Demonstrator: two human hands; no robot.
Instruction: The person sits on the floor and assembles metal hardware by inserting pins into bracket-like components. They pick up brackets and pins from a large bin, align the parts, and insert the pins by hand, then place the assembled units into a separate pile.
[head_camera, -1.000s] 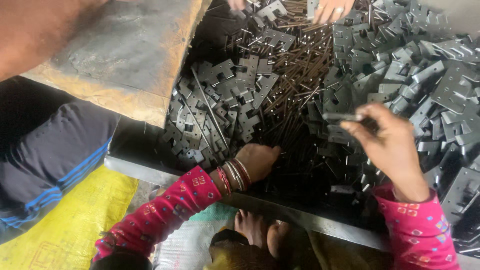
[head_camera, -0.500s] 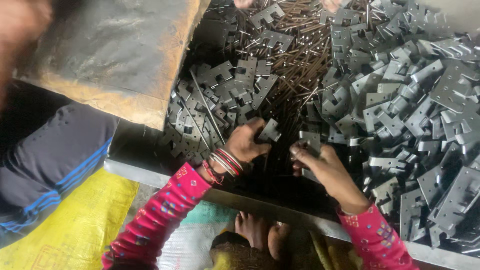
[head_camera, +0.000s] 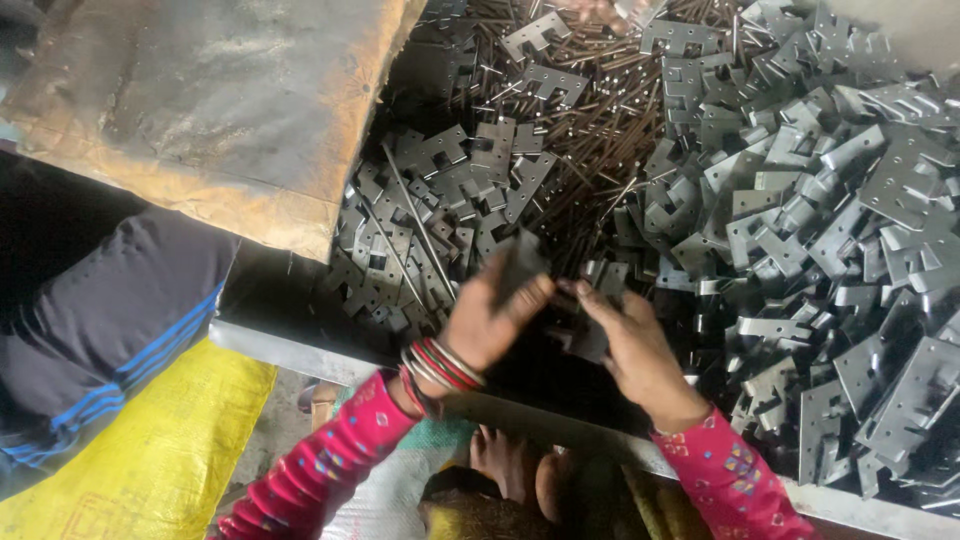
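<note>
Grey metal filled most of what I saw: a low tray with a pale steel rim (head_camera: 300, 352) held a heap of stamped hinge plates (head_camera: 820, 230) on the right and a loose mass of thin rusty pins (head_camera: 590, 130) in the upper middle. More plates lay flat and scattered (head_camera: 430, 200) on the left of the tray. A worn, stained board (head_camera: 200, 110) overhung its upper left corner.

My left hand (head_camera: 490, 320) sat near the front of the tray, its fingers clenched around one dark hinge plate (head_camera: 520, 265) that stood up out of the grip. Red and silver bangles (head_camera: 440, 365) ringed that wrist above a pink patterned sleeve (head_camera: 330, 460). My right hand (head_camera: 635, 345) was just beside it, the fingertips of the two nearly touching. It gripped a second dark plate (head_camera: 590, 340) low against the palm, though I could not tell how firmly.

Below the rim I made out bare toes (head_camera: 510, 465). On the left lay a dark trouser leg with blue stripes (head_camera: 120, 330), belonging to another person, over a yellow woven sack (head_camera: 150, 460).
</note>
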